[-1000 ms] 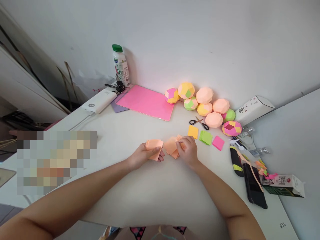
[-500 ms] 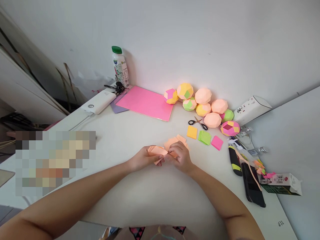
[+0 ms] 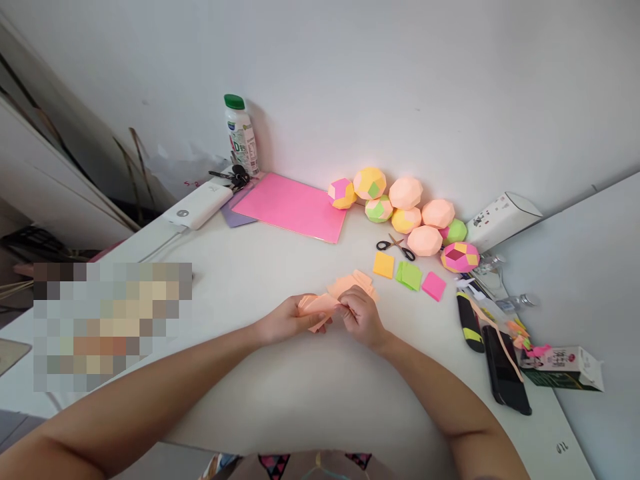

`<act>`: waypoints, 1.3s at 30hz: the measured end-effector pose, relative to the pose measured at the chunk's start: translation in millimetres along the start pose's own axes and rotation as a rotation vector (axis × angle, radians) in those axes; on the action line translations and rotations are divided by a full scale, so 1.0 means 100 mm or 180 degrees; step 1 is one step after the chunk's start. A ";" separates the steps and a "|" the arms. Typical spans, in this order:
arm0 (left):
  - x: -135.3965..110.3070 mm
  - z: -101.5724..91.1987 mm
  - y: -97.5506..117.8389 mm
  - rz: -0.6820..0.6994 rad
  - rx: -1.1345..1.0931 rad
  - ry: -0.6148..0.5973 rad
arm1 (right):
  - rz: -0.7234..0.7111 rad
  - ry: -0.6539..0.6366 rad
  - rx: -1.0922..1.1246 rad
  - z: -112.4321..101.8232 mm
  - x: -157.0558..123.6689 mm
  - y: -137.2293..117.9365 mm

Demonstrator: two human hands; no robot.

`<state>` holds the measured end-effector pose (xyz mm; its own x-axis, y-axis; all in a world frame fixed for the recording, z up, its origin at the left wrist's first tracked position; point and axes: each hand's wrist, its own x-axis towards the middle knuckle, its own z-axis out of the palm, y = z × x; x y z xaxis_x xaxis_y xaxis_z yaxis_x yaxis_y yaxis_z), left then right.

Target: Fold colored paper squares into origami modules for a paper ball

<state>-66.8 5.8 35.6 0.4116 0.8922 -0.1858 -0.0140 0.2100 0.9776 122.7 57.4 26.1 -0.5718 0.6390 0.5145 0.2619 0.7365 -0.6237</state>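
Both my hands meet over the white table [image 3: 300, 393] on one piece of peach paper [image 3: 319, 306]. My left hand [image 3: 286, 319] grips it from the left, fingers curled under it. My right hand [image 3: 361, 315] pinches its right edge. Just behind my right hand lies a small heap of more peach paper pieces [image 3: 353, 285].
Along the wall sit several folded paper balls [image 3: 406, 193], scissors [image 3: 397, 246], yellow [image 3: 384, 265], green [image 3: 411, 275] and pink [image 3: 434, 285] note squares, a pink sheet [image 3: 291, 204], a bottle [image 3: 241, 135], a power bank [image 3: 199, 205]. A black phone [image 3: 506, 371] and clutter lie at right.
My left hand has turned the peach paper from upright to flatter. My right hand left the heap and came left to pinch that same piece.
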 end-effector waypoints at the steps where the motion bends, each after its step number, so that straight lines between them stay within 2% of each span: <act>1: 0.00 0.00 0.00 -0.0004 -0.0049 0.0007 | 0.0005 0.0000 -0.0008 0.00 0.00 0.00; 9: 0.01 -0.02 0.01 -0.0095 -0.0291 0.0066 | 0.0000 0.0108 0.0019 0.00 -0.01 0.00; 17: 0.03 -0.03 -0.01 -0.0022 -0.0401 0.0088 | 0.0239 0.0308 0.0039 0.00 -0.02 0.01; 24: 0.02 -0.05 -0.02 -0.0131 -0.0399 0.0131 | 0.0082 0.0257 0.0077 0.01 -0.03 0.05; 32: 0.03 -0.07 -0.06 -0.0088 -0.0560 0.0193 | 0.0250 0.0266 0.0068 -0.03 -0.01 0.03; 39: 0.04 -0.07 -0.05 -0.0045 -0.0696 0.0300 | 0.0322 0.0561 -0.0204 -0.07 0.02 0.05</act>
<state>-71.3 11.4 29.2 0.3264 0.9198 -0.2176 -0.2102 0.2951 0.9321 128.7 63.7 27.9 -0.3967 0.7353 0.5496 0.3632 0.6755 -0.6416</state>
